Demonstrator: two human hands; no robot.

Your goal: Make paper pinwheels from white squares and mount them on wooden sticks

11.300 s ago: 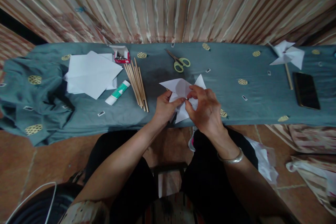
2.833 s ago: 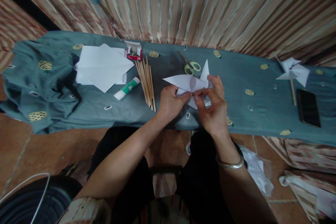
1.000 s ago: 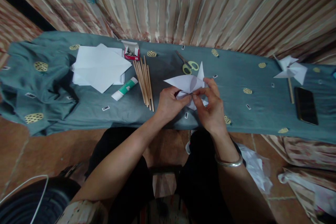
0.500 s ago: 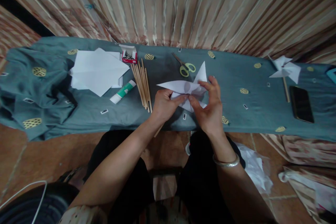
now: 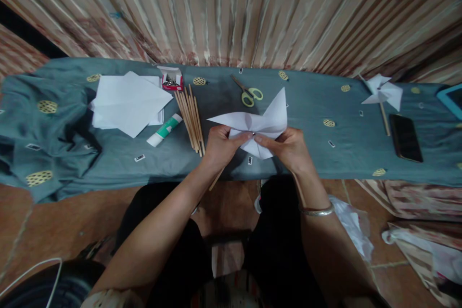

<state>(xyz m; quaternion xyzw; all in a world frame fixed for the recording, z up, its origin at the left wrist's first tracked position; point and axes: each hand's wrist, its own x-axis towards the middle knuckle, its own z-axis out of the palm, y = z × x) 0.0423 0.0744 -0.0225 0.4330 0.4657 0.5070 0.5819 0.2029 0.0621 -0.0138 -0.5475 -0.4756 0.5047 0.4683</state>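
A white paper pinwheel is between my two hands, above the front part of the cloth-covered table. My left hand is closed on its left side, thumb on the paper by the centre. A thin wooden stick sticks out below that hand; its upper part is hidden. My right hand grips the right side, thumb close to the centre and the other fingers behind the paper. A small shiny pin head shows at the centre between both thumbs. Beyond the pinwheel lie scissors with yellow-green handles.
Left of my hands lie several wooden sticks, a glue stick, a red box of pins and white paper sheets. On the right are a finished-looking pinwheel, a phone and a blue-edged object.
My right hand's raised fingers have gone behind the paper, and its thumb now lies flatter by the centre. The pin head has come into sight. The whole view has shifted slightly.
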